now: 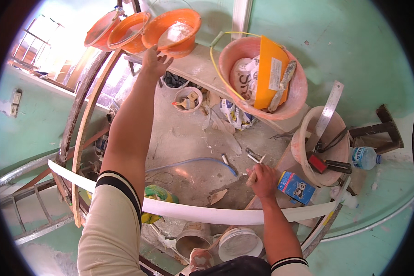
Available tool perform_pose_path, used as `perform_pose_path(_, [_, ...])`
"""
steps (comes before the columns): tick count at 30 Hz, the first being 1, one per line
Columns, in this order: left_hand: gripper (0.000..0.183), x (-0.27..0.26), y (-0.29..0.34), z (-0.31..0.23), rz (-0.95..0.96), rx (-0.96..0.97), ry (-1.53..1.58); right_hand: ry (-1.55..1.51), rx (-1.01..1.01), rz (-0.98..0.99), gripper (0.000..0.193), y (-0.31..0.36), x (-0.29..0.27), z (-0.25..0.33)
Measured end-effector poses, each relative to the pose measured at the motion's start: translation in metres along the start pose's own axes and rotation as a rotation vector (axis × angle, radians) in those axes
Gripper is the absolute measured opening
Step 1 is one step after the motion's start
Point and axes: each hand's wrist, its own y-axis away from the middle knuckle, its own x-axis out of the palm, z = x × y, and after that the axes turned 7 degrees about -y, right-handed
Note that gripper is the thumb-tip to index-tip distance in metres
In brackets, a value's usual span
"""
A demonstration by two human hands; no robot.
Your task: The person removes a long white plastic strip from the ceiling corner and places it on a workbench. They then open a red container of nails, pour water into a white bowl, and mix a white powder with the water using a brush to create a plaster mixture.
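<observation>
My left hand is stretched far forward with its fingers apart, at the near side of an orange plastic bucket. White powder or paste lies in that bucket. Whether the fingertips touch its wall I cannot tell. Two more orange buckets stand to its left. Closer in, my right hand is closed around a small tool with a tan handle. A pale tip sticks out past the fingers, and the tool's exact kind is hidden.
A long white curved strip crosses in front of me. At right are a blue box, a tub with a metal ruler, and a water bottle. A large bucket holds an orange sheet. A small pail holds a brush.
</observation>
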Motion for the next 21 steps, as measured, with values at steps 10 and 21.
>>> perform_pose_path(10, [0.048, 0.007, -0.012, 0.038, -0.101, -0.022, 0.194, -0.053, 0.036, -0.03, 0.031, -0.003, -0.002, 0.0])
perform_pose_path(21, [0.045, -0.073, 0.055, 0.043, -0.076, -0.054, 0.201, -0.053, -0.003, -0.055, 0.029, 0.001, 0.008, -0.004])
